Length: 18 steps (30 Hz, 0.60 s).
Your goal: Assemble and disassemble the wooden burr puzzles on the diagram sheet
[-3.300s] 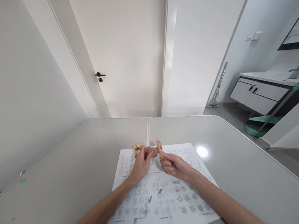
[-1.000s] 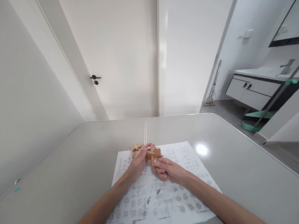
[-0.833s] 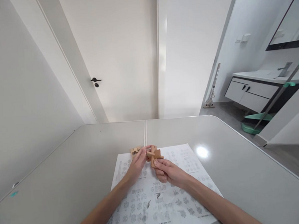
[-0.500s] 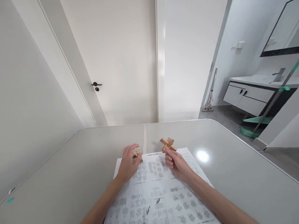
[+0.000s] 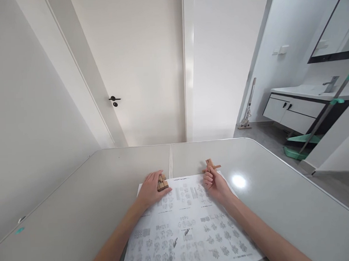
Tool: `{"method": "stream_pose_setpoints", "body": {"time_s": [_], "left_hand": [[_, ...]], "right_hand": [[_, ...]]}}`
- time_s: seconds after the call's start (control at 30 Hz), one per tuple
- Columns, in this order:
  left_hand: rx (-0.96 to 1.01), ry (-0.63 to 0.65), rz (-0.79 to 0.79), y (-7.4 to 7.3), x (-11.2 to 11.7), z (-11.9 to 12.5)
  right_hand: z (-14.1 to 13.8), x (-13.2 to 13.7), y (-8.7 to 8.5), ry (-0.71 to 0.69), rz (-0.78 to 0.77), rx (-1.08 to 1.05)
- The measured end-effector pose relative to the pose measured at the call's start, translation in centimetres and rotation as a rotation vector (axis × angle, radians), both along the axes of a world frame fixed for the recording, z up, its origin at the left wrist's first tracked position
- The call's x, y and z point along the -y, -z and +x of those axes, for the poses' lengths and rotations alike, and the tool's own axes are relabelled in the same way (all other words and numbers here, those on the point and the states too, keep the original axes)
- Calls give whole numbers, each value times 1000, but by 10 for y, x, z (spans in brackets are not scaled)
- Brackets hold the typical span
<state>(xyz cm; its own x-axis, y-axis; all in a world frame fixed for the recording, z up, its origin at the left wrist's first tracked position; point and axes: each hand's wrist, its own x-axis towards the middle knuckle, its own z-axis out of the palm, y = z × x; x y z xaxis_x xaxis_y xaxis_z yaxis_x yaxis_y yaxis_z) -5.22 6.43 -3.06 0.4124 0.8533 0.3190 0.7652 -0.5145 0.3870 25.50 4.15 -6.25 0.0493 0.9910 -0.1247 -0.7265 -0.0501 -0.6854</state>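
My right hand (image 5: 214,183) is closed around a small cross-shaped wooden puzzle (image 5: 210,166), held just above the grey table (image 5: 283,202) past the far right corner of a printed sheet (image 5: 185,223). My left hand (image 5: 150,189) lies on the sheet's far left corner, fingers curled over a small stack of wooden blocks (image 5: 162,183) that rests on the paper. The two hands are well apart. The sheet shows rows of small puzzle diagrams.
A seam (image 5: 170,158) splits the table down the middle. Behind it stand a white door with a dark handle (image 5: 114,99) and white walls. At the right is a doorway to a bathroom with a vanity (image 5: 302,106), a mop (image 5: 247,103) and a green dustpan (image 5: 295,151).
The hands were together working the wooden cross above the sheet. They have parted: the right carried the cross to the right, the left went to the block stack on the paper.
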Motion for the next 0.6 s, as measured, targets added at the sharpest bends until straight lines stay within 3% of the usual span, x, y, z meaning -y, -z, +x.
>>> {"method": "stream_pose_setpoints", "body": {"time_s": [0.3,0.43,0.6], "left_hand": [[76,50,23,5,0,4],[114,7,84,3,2,8],[176,52,76,-5,15,21]], "right_hand": [[-13,10,-10,25,-19,-4],[-28,22,-22,-69,-54,-55],[-40,38,-38,-185,24,203]]}}
